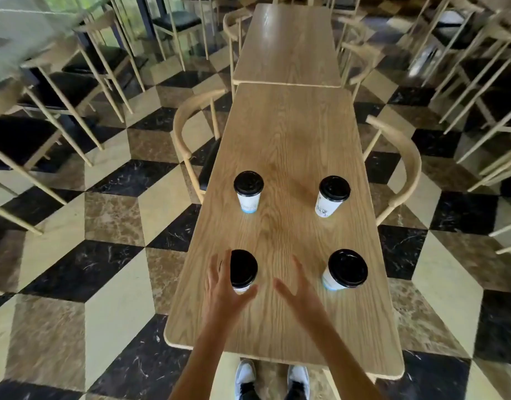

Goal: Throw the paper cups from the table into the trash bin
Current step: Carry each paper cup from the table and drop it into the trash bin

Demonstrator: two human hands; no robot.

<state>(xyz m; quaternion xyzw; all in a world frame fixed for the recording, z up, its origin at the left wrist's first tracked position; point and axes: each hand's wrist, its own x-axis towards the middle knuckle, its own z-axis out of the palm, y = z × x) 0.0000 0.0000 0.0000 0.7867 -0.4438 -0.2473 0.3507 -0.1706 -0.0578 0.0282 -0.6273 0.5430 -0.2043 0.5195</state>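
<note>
While four lidded cups stand on the table point(288, 145), both hands reach.
Left hand point(224, 287), fingers spread wide, cups the near-left cup point(243, 269); right hand point(301, 290) is wide, empty.

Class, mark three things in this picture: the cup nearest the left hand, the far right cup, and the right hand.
near left cup point(243, 268), head view, on its black lid.
far right cup point(334, 188), head view, on its black lid.
right hand point(301, 291), head view, on the back of the open hand.

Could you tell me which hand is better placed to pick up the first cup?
Left, probably. The left hand is open around the near-left cup, fingers at its side. The right hand is open over bare table, short of the near-right cup.
</note>
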